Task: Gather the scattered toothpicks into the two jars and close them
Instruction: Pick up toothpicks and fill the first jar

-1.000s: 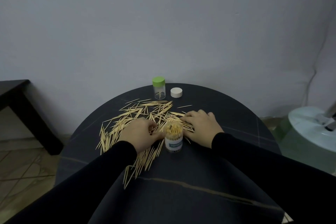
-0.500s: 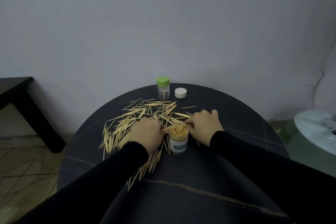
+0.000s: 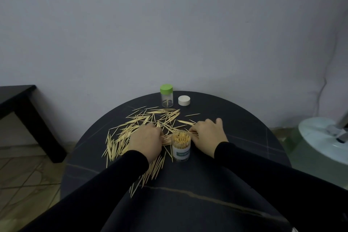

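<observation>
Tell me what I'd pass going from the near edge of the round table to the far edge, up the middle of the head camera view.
Open jar packed with toothpicks → scattered toothpicks → green-lidded jar and loose white lid, side by side near the far edge.

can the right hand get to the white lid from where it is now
Probably yes. The white lid lies loose on the table beyond the right hand, with only a few flat toothpicks between them; the green-capped jar stands off to its left.
</observation>
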`<state>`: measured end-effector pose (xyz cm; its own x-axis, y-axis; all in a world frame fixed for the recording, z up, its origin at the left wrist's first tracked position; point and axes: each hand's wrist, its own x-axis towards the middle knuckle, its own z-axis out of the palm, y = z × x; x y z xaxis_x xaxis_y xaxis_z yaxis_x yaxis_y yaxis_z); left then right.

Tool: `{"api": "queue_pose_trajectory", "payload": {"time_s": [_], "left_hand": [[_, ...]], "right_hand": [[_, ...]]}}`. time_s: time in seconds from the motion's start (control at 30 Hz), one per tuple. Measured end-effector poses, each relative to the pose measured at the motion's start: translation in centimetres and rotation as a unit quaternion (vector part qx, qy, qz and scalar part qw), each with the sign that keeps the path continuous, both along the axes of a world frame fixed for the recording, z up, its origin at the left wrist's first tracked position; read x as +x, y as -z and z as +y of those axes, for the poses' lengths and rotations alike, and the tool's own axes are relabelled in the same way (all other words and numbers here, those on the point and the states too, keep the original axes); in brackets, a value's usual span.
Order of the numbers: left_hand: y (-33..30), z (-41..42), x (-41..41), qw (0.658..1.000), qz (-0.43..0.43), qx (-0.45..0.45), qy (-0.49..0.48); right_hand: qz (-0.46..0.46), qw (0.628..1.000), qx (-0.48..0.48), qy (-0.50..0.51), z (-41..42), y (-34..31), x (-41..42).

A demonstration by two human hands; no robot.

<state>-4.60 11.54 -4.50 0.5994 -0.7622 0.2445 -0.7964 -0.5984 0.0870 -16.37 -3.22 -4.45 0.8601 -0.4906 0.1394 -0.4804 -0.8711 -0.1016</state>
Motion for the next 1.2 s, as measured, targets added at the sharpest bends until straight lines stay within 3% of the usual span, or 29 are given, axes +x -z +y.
{"api": "queue_pose_trajectory", "payload": {"time_s": [0.4, 0.7, 0.8, 0.93, 1.03, 1.1, 1.2], "left_hand": [[-1.5, 0.5, 0.9, 0.995, 0.045, -0.074, -0.046], [-2.9, 0.7, 0.7, 0.979, 0.113, -0.164, -0.049], [-3.4, 0.5, 0.6, 0.944, 0.214, -0.248, -0.032], [-4.2, 0.4, -0.7, 0.855, 0.369, -0.365, 0.018], [-4.3, 0.2, -1.8, 0.802, 0.434, -0.408, 0.041], [-4.2, 0.0, -2.5, 0.785, 0.463, -0.409, 0.044], [-3.7, -0.2, -2.9, 0.796, 0.466, -0.384, 0.048]], "right_hand": [[-0.082, 0.994, 0.064, 0.028, -0.5, -0.8, -0.5], [-0.199, 0.957, 0.211, 0.017, -0.3, -1.1, -0.5], [-0.267, 0.925, 0.269, -0.02, 0.2, -1.0, -0.5], [-0.35, 0.865, 0.354, -0.058, 1.2, -1.7, -1.0], [-0.356, 0.844, 0.394, -0.081, 1.6, -2.1, -1.5], [-0.348, 0.84, 0.406, -0.094, 1.6, -2.0, -1.7], [-0.333, 0.841, 0.417, -0.094, 1.6, -1.5, -1.9]]}}
